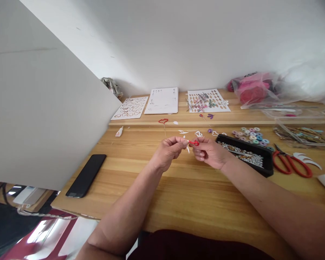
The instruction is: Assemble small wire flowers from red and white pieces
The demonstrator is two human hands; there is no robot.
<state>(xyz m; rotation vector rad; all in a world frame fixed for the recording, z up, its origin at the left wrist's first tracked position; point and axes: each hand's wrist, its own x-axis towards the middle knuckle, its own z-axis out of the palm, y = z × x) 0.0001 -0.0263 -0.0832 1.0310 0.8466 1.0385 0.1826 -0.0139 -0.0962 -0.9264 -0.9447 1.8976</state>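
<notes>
Above the middle of the wooden table, my left hand [168,151] and my right hand [211,153] meet, almost touching. Between the fingertips is a small red thread-like piece [194,143], too small to make out fully. The right fingers close around its red part, while the left thumb and forefinger pinch its other end. A thin white sliver [188,149] hangs just below the left fingertips. Beyond the hands, a red wire loop on a stem [163,121] lies near the raised ledge. White paper cutouts [198,134] are scattered just past my fingers.
Right of my hands stand a black tray [268,169] of beads, several thread spools [253,135] and red-handled scissors [292,162]. A phone [86,176] and a small glue bottle [119,131] lie left. Patterned sheets [131,107] rest on the ledge below the wall.
</notes>
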